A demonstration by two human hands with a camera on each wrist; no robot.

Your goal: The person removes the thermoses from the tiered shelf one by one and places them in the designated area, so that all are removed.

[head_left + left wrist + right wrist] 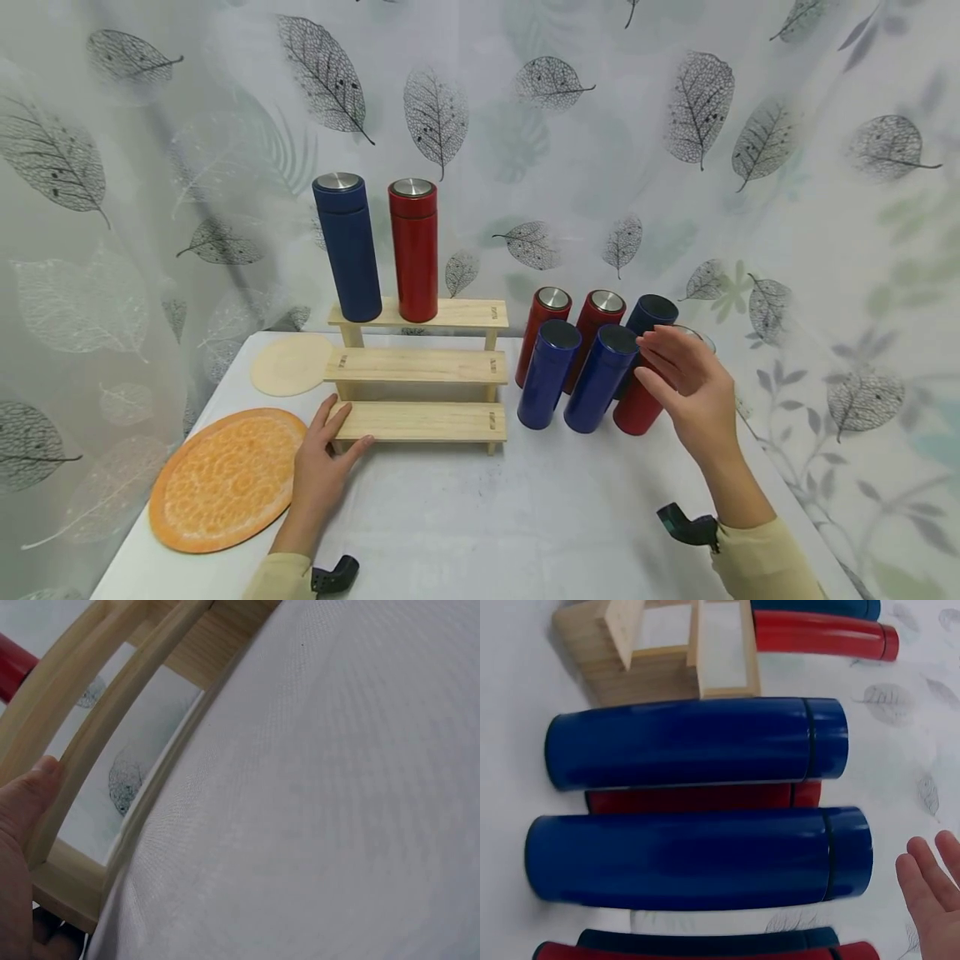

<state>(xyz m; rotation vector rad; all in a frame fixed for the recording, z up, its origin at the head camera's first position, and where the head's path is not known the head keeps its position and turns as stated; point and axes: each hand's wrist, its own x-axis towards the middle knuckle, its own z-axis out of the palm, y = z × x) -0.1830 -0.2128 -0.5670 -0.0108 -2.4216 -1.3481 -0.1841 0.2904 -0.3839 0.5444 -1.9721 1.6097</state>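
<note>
My left hand [321, 467] grips the left end of a three-tier wooden shelf stand [423, 422] at its lowest step. In the left wrist view the thumb [37, 787] presses on the step's front edge, and the other fingers are mostly hidden. On the top tier a dark blue thermos [348, 250] and a red thermos [415, 254] stand upright. My right hand [696, 400], fingers extended, hovers at the right-hand group, overlapping a red thermos [633, 410] in the head view. Two bright blue thermoses [550, 379] [697, 859] stand at the group's front.
Behind the blue pair stand more thermoses: two red ones [546, 308] with silver lids and a dark blue one [651, 310]. Left of the stand lie an orange-patterned round mat [225, 479] and a pale round disc [291, 365]. A leaf-printed curtain [480, 125] borders the white table [525, 517].
</note>
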